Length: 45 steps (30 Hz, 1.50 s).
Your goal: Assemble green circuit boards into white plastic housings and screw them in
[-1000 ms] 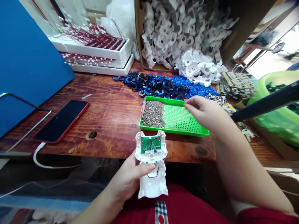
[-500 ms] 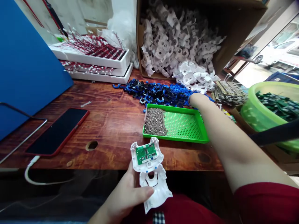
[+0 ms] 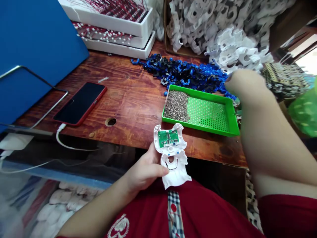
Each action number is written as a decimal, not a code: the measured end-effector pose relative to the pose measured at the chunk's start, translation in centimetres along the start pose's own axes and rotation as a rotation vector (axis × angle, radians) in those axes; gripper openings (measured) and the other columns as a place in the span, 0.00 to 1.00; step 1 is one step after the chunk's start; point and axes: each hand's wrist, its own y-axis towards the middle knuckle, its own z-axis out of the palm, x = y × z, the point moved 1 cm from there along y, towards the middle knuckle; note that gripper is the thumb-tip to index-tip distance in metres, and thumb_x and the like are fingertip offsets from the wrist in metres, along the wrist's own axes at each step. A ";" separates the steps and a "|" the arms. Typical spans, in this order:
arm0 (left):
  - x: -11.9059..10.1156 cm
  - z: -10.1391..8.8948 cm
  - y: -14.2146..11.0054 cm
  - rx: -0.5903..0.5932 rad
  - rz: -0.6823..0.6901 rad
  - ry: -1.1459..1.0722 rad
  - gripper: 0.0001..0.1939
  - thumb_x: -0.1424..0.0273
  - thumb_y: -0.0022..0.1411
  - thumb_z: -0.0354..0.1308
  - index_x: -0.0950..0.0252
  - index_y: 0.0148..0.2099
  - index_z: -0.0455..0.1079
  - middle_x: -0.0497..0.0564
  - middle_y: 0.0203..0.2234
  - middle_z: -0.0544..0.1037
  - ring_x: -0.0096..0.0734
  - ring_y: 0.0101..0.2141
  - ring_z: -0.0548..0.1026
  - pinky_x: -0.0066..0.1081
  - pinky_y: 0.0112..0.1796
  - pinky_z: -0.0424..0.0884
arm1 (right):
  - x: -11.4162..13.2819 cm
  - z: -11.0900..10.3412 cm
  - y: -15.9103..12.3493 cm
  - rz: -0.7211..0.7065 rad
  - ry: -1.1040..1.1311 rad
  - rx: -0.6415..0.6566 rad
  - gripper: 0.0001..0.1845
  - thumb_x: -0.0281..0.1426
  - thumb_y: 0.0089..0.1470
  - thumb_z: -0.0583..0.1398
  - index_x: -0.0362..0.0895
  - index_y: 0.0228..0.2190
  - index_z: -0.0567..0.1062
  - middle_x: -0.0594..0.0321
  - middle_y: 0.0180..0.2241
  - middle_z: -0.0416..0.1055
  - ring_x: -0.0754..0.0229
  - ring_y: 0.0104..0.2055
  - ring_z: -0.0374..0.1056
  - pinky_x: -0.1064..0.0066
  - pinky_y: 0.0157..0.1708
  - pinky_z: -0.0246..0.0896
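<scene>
My left hand (image 3: 143, 172) grips a white plastic housing (image 3: 172, 162) with a small green circuit board (image 3: 168, 138) set in its upper half, held just off the table's near edge over my lap. My right hand (image 3: 244, 84) is stretched out past the far right corner of the green tray (image 3: 210, 115), over the edge of the blue plastic parts (image 3: 188, 74). Its fingers point away from me and are hidden. A heap of small metal screws (image 3: 176, 106) fills the tray's left end.
A red phone (image 3: 79, 103) lies on the wooden table (image 3: 128, 99) at the left, with a white cable. Behind it stand a blue board (image 3: 37, 46), white foam trays of red wires (image 3: 116, 23), and a cardboard box of white plastic parts (image 3: 223, 29). A green tub (image 3: 305, 112) sits at the right.
My right hand went from above the green tray out to the far right, beyond the tray. The left hand kept hold of the housing; my view tilted down and left.
</scene>
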 end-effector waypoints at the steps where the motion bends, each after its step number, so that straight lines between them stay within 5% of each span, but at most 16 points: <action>1: 0.1 0.0 0.0 -0.009 -0.003 0.010 0.40 0.78 0.41 0.63 0.61 0.57 0.55 0.55 0.45 0.75 0.44 0.41 0.74 0.40 0.43 0.67 | 0.1 -0.9 -2.0 -0.059 0.032 -0.054 0.18 0.37 0.56 0.53 0.37 0.39 0.73 0.46 0.44 0.66 0.49 0.48 0.64 0.55 0.46 0.61; 3: 0.3 0.1 0.1 -0.017 -0.002 0.028 0.40 0.78 0.41 0.64 0.61 0.57 0.55 0.55 0.45 0.75 0.44 0.42 0.74 0.39 0.43 0.67 | 0.4 -2.2 -6.7 -0.228 0.134 -0.156 0.16 0.41 0.55 0.53 0.46 0.39 0.74 0.57 0.45 0.65 0.58 0.48 0.63 0.64 0.49 0.58; 5: 0.5 0.4 0.3 -0.016 0.010 0.042 0.40 0.78 0.42 0.64 0.61 0.57 0.54 0.55 0.44 0.75 0.43 0.43 0.73 0.37 0.43 0.67 | 1.1 -2.4 -11.9 -0.716 0.408 -0.220 0.09 0.35 0.53 0.57 0.45 0.32 0.74 0.60 0.37 0.67 0.61 0.45 0.64 0.67 0.47 0.60; 7: 0.8 0.8 0.4 -0.005 0.025 0.050 0.38 0.78 0.43 0.64 0.61 0.57 0.55 0.54 0.44 0.75 0.42 0.44 0.72 0.36 0.43 0.67 | 1.9 -1.4 -16.3 -1.048 0.514 -0.107 0.08 0.33 0.55 0.55 0.45 0.33 0.74 0.60 0.39 0.67 0.62 0.44 0.63 0.70 0.45 0.62; 9: 1.1 1.2 0.6 -0.003 0.033 0.057 0.36 0.78 0.45 0.63 0.60 0.56 0.55 0.53 0.45 0.73 0.41 0.46 0.71 0.34 0.43 0.66 | 2.6 0.4 -19.0 -1.162 0.516 -0.047 0.09 0.30 0.56 0.54 0.43 0.34 0.74 0.59 0.40 0.68 0.62 0.41 0.63 0.69 0.43 0.63; 16: 2.2 2.0 0.6 0.009 0.024 0.151 0.35 0.78 0.49 0.61 0.57 0.58 0.54 0.51 0.53 0.68 0.41 0.52 0.67 0.33 0.45 0.66 | 3.0 4.5 -20.4 -1.100 0.452 -0.240 0.08 0.28 0.54 0.55 0.39 0.32 0.74 0.56 0.37 0.70 0.59 0.41 0.64 0.65 0.44 0.65; 27: 3.1 4.2 1.5 -0.168 0.147 0.385 0.29 0.76 0.54 0.60 0.60 0.56 0.56 0.51 0.50 0.71 0.37 0.51 0.68 0.33 0.52 0.62 | 1.7 5.2 -21.9 -0.890 0.540 -0.299 0.09 0.27 0.54 0.55 0.39 0.36 0.74 0.55 0.41 0.69 0.58 0.45 0.63 0.64 0.47 0.64; 45: 3.5 3.9 1.7 -0.123 0.091 0.381 0.26 0.76 0.56 0.59 0.61 0.55 0.56 0.52 0.51 0.71 0.38 0.52 0.69 0.33 0.50 0.66 | 1.0 5.8 -21.7 -0.887 0.574 -0.287 0.06 0.26 0.53 0.56 0.39 0.34 0.72 0.54 0.40 0.69 0.59 0.43 0.64 0.64 0.44 0.65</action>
